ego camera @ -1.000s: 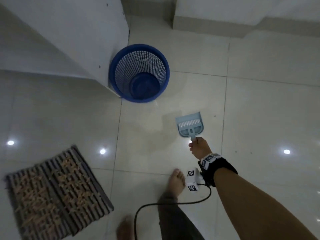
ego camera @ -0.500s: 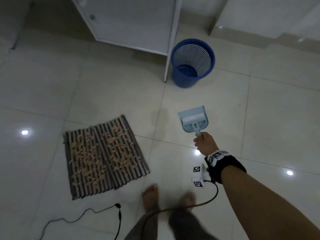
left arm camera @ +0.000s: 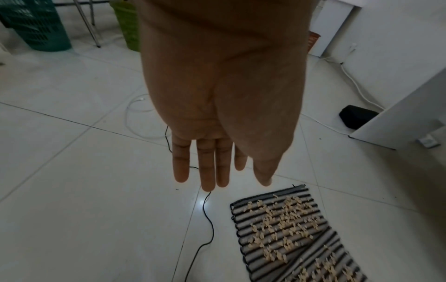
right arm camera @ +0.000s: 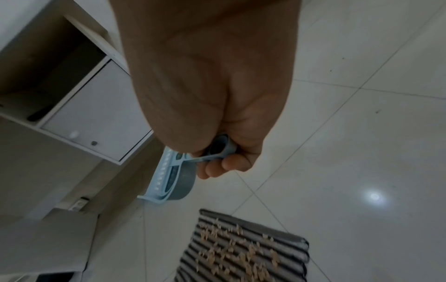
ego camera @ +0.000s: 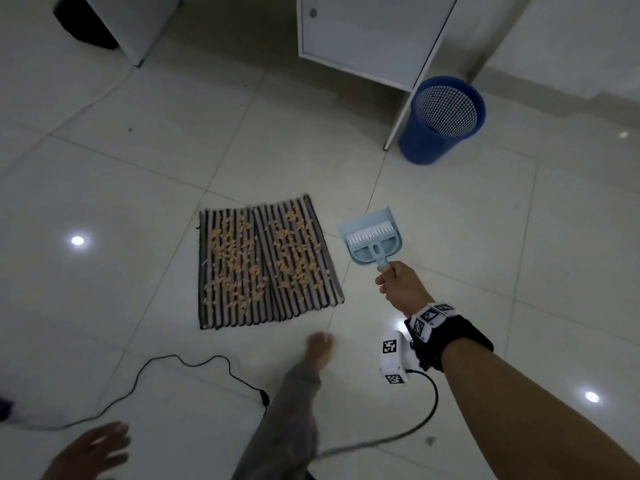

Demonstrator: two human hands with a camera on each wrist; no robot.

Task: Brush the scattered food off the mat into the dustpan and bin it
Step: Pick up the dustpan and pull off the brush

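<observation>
**Dustpan in hand, mat still covered**

Fingers (right arm camera: pixel 223 166) of the right hand (ego camera: pixel 401 284) are curled tight round the handle of the pale blue dustpan (ego camera: pixel 372 237), thumb wrapped over the top. A small brush (ego camera: pixel 369 233) with white bristles sits clipped inside the pan. The pan hangs in the air just beside the right edge of the mat (ego camera: pixel 263 265), its open mouth pointing away from the person.

The left hand (left arm camera: pixel 217 118) holds nothing. Its fingers (left arm camera: pixel 205 167) are straight and close together, pointing down toward the floor (ego camera: pixel 138 174), with the thumb lying alongside. From the head camera it shows only as a blur at the bottom left.

Down on the tiles, the striped mat lies flat with food (ego camera: pixel 249 258) scattered over most of it, pale little pieces thick across both halves. None of it is in the pan.

The bin (ego camera: pixel 443 119), a blue mesh one, stands well apart from the mat, against the corner of a white cabinet (ego camera: pixel 367 32). A black cable (ego camera: pixel 194 365) snakes over the floor near the person's bare foot (ego camera: pixel 320 348), which is planted just short of the mat's near edge.
</observation>
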